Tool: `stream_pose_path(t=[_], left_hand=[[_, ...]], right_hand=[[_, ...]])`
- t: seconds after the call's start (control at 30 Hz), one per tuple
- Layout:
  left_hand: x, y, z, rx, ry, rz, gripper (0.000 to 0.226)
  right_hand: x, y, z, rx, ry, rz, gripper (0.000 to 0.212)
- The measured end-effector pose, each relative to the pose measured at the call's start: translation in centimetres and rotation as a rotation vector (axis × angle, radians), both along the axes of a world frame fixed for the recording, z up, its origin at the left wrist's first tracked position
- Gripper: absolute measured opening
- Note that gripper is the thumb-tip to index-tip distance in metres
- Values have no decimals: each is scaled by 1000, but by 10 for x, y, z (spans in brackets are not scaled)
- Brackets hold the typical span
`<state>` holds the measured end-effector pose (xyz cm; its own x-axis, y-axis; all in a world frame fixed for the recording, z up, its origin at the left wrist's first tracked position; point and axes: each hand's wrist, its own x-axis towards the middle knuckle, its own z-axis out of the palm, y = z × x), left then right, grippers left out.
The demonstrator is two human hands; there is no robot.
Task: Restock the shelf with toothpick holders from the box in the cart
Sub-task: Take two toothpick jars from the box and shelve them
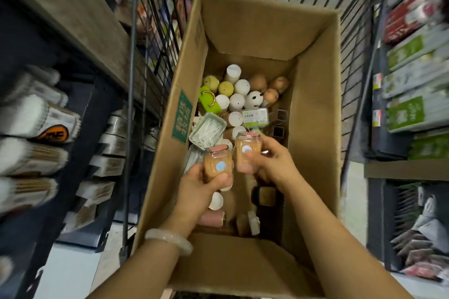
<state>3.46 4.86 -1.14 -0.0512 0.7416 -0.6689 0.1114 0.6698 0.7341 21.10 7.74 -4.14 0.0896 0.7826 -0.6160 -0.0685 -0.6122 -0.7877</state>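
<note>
Clear plastic toothpick holders, pink lids, upright. Left hand (196, 182) grip wraps one holder (217, 164), right hand (269, 160) grip pinches other holder (247, 150), both above box (313, 104). Shelf (80, 19) lies left, so left hand nearer.

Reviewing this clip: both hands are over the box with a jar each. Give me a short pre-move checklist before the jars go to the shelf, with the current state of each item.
1. Left hand grips a toothpick jar around its lower body: ok.
2. Right hand grips a second toothpick jar: ok.
3. Pink lids seated on both jars: ok, as far as the view shows.
4. Jars upright and apart from each other: ok, a narrow gap shows between them.
5. Jars lifted clear of the other stock in the cardboard box: cannot tell, since depth is unclear from above.
6. Free slot on the shelf at the left: cannot tell, that area is blurred.
</note>
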Motion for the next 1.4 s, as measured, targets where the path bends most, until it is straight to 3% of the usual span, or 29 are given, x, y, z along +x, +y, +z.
stream_pose_path(t=[0.17,0.47,0.57,0.67,0.8,0.97,1.13,1.27,1.33,1.4], left_hand=[[0,-21,39,95,-84,41,22],[-34,-113,130,276,-175,74,38],[-52,-146,159,347,-182,132,56],[-74,-178,186,413,-158,218,49],[-115,-220,217,503,-124,322,38],[-177,-278,249,641,-77,439,59],[-255,-349,272,729,26,531,50],[-322,-409,296,775,88,593,25],[-356,-437,306,788,125,604,28],[-387,-461,315,797,169,603,47]], right_hand=[[12,-31,70,128,10,184,23],[-6,-98,173,309,27,351,18],[-24,-119,207,375,37,435,24],[-50,-136,238,436,27,526,33],[-97,-159,275,550,36,639,40],[-169,-198,313,682,122,740,30],[-260,-250,337,756,191,854,31],[-342,-298,353,754,263,890,22],[-380,-321,359,776,277,906,22],[-413,-341,366,805,286,917,24]])
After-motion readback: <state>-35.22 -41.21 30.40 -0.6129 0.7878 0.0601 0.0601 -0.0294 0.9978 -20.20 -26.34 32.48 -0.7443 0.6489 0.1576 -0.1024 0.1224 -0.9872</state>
